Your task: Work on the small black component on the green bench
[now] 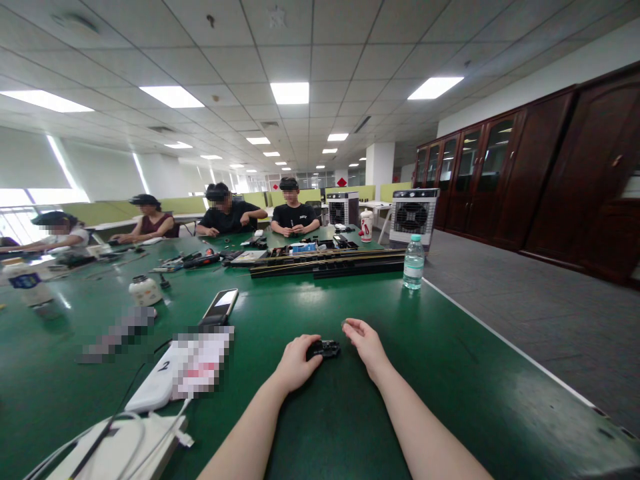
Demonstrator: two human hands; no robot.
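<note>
On the green table [320, 420] my left hand [299, 363] grips a small black part [327, 348] with uneven detail on its upper face; its exact kind is too small to make out. Thumb and fingers close on the part's left end, and its right end sticks out toward my other hand. A short way to the right, my right hand [364, 343] is raised a little above the tabletop. Its thumb and forefinger pinch together on a tiny greyish thing [345, 325] that I cannot identify. The two hands are apart.
To my left lie a white power bank [156, 383], a phone [221, 307], cables [135, 427] and a white jar [145, 291]. Ahead are long black profiles [360, 263] and a water bottle [413, 263]. Several people sit around the table. The table's edge [505, 340] runs along the right.
</note>
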